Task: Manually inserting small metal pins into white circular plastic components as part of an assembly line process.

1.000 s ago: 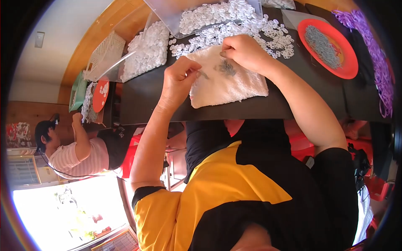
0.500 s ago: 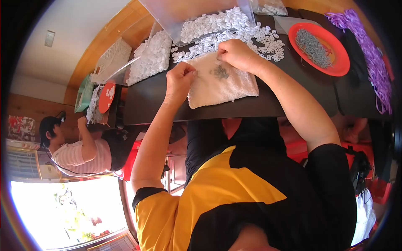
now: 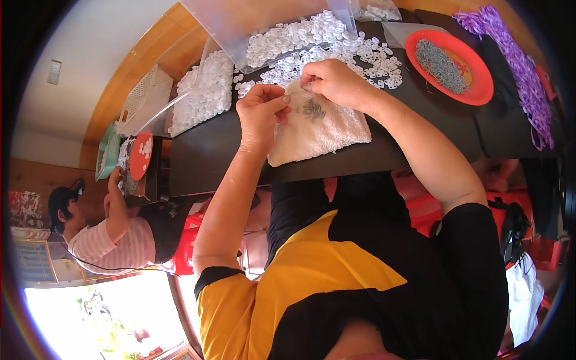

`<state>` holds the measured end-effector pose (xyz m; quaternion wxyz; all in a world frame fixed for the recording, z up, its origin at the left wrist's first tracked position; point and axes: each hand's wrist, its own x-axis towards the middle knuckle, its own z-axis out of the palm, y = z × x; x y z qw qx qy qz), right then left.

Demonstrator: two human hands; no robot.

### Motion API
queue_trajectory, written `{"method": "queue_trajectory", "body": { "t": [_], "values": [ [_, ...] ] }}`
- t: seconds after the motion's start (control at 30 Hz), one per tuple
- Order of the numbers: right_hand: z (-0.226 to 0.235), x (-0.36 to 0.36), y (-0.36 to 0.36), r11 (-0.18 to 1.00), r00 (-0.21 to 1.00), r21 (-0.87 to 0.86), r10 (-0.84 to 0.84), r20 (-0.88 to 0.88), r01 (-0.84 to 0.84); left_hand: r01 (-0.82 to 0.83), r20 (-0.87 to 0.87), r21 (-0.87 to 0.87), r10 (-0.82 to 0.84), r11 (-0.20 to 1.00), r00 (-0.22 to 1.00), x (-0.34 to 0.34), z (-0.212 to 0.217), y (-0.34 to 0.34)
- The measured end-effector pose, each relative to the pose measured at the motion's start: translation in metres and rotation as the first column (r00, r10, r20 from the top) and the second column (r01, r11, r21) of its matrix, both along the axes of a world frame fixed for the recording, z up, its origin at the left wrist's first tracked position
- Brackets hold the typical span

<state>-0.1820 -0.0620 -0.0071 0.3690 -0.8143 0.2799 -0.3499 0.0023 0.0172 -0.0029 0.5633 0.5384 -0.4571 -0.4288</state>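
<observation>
A cream cloth [image 3: 324, 135] lies on the dark table, with a small pile of thin grey metal pieces [image 3: 313, 110] on it. Over the cloth's far left part, my left hand [image 3: 261, 114] is closed in a pinch of thumb and forefinger. My right hand [image 3: 336, 83] pinches too, close to the left one, above the cloth's far edge. Whatever sits between the fingertips of either hand is too small to make out. Just beyond my hands, many small white plastic pieces [image 3: 289, 67] with holes are spread on the table.
A clear bin [image 3: 240, 45] of white pieces stands behind, with another heap [image 3: 204, 93] left of it. At right are a red plate [image 3: 483, 90] of grey metal pieces and purple ribbons [image 3: 531, 99]. A co-worker [image 3: 108, 234] sits at left by an orange-red plate [image 3: 140, 157].
My two hands have come closer together, the left fingertips rising toward the right ones. The whole view has shifted slightly. The co-worker's raised arm has shifted toward the pieces beside the plate.
</observation>
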Motion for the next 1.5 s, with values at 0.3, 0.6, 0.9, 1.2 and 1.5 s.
{"method": "queue_trajectory", "body": {
  "t": [0.3, 0.6, 0.9, 1.2, 1.5],
  "values": [
    [0.013, -0.001, 0.006, 1.0, 0.997, -0.002, 0.012, -0.075, -0.012, 0.002, -0.104, -0.091, -0.012, 0.996, 0.994, -0.011, 0.0, -0.001],
    [0.005, 0.001, 0.0, 0.95, 0.965, -0.254, -0.222, -0.14, 0.181, 0.111, 0.672, -0.251, 0.09, 0.962, 0.735, 0.009, -0.014, -0.014],
    [0.004, 0.002, -0.004, 0.968, 0.989, -0.216, -0.139, -0.04, 0.128, 0.173, 0.752, -0.098, -0.041, 0.98, 0.658, 0.007, -0.013, -0.027],
    [0.012, -0.002, 0.005, 0.997, 0.996, 0.031, -0.066, 0.065, 0.064, 0.216, -0.071, 0.139, -0.208, 0.966, 0.976, 0.009, 0.012, -0.024],
    [0.007, 0.005, 0.006, 0.972, 0.984, 0.235, -0.025, 0.177, -0.017, 0.336, -0.332, 0.216, -0.254, 0.917, 0.908, 0.007, 0.013, -0.028]
  ]
}}
